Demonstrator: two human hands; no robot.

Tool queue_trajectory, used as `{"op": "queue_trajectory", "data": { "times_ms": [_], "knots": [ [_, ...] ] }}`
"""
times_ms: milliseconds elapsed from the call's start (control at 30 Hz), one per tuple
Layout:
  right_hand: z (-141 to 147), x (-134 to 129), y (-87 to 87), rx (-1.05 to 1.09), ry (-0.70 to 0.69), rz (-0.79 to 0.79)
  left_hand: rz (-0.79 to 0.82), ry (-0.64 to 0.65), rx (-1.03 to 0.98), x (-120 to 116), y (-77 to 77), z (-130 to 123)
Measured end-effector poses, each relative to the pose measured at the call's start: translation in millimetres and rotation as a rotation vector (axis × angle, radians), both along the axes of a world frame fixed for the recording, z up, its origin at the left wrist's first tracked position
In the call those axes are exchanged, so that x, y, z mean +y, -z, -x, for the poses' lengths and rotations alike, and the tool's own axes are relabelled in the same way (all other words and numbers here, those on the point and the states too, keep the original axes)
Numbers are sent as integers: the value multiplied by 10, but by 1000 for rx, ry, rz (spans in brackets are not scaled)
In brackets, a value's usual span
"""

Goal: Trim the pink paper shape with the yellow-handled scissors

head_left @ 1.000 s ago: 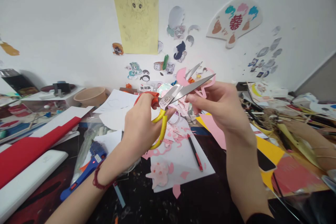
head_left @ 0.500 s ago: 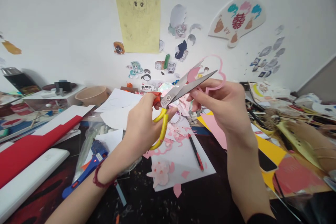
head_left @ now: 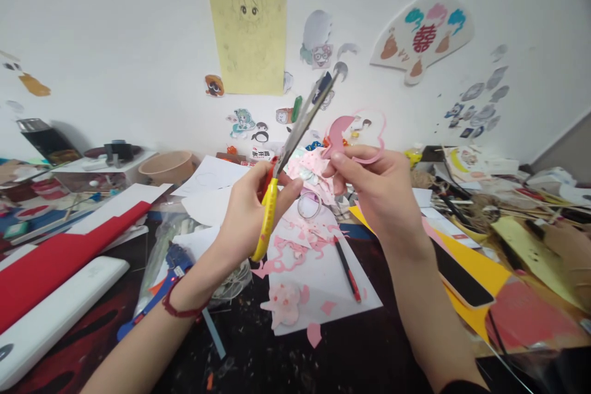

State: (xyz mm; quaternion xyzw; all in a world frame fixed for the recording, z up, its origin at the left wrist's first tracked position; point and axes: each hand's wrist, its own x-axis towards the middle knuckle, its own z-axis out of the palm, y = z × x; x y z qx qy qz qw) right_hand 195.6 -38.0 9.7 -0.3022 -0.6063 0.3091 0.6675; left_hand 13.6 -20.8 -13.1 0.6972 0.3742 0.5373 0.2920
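My left hand [head_left: 249,212] is wrapped round the handles of a pair of scissors [head_left: 300,123], one loop yellow and the other red-orange. The blades point up and look closed or nearly so, apart from the paper. Pinched between thumb and fingers of my right hand [head_left: 378,191] is a pink paper cutout [head_left: 340,130], with a thin curved outline strip looping out to its right. Below both hands lies a white sheet [head_left: 323,295] bearing pink scraps [head_left: 300,240], a pink animal-shaped cutout [head_left: 282,303] and a black-and-red pen [head_left: 347,271].
A blue glue gun [head_left: 157,295] and a long white case [head_left: 64,320] lie at the left, beside red card [head_left: 78,249]. Right of my arm are a phone [head_left: 464,276] and yellow card [head_left: 498,271]. A round bowl [head_left: 166,167] stands behind; cutouts are stuck on the wall.
The scissors have come away from the pink paper, swung upright and closed up. My right hand has moved slightly left and down with the paper, and the view has shifted a little.
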Motion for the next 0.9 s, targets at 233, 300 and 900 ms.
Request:
{"op": "queue_trajectory", "data": {
  "times_ms": [233, 300, 900],
  "knots": [
    [176, 42, 111, 19, -84, 52, -117, 113, -288, -44, -25, 18],
    [211, 47, 131, 29, -93, 65, -106, 128, -305, -58, -39, 31],
    [176, 24, 116, -92, -145, 96, 83, 220, -366, -109, -91, 64]
  ]
}}
